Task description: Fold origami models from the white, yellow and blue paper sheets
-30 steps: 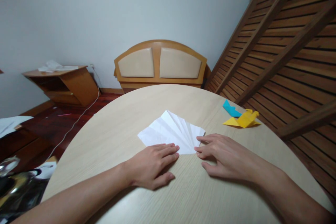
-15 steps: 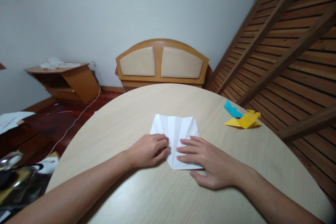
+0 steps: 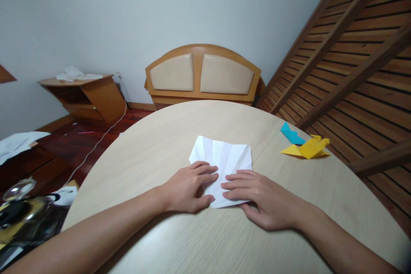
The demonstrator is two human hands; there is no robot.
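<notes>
A creased sheet of white paper [image 3: 221, 150] with several lengthwise folds lies on the table in front of me. My left hand [image 3: 194, 184] rests on its left side, fingers stretched over the paper and the thumb apart near the lower edge. Across the right side of the sheet lies my right hand [image 3: 257, 197], its fingers extended flat on top. The right thumb is at the paper's lower right edge, and its tip is partly hidden there.
A round wooden table [image 3: 154, 145] fills the foreground. Toward its right edge sit a blue folded paper piece [image 3: 292, 135] and a yellow folded paper piece [image 3: 310, 147]. Beyond stand a padded headboard [image 3: 202, 72], a low cabinet [image 3: 93, 98] and slatted wood [image 3: 362, 64].
The left hand has spread its fingers and thumb further over the paper. The right thumb has come in against the lower edge. The sheet appears slightly turned, and the view has shifted.
</notes>
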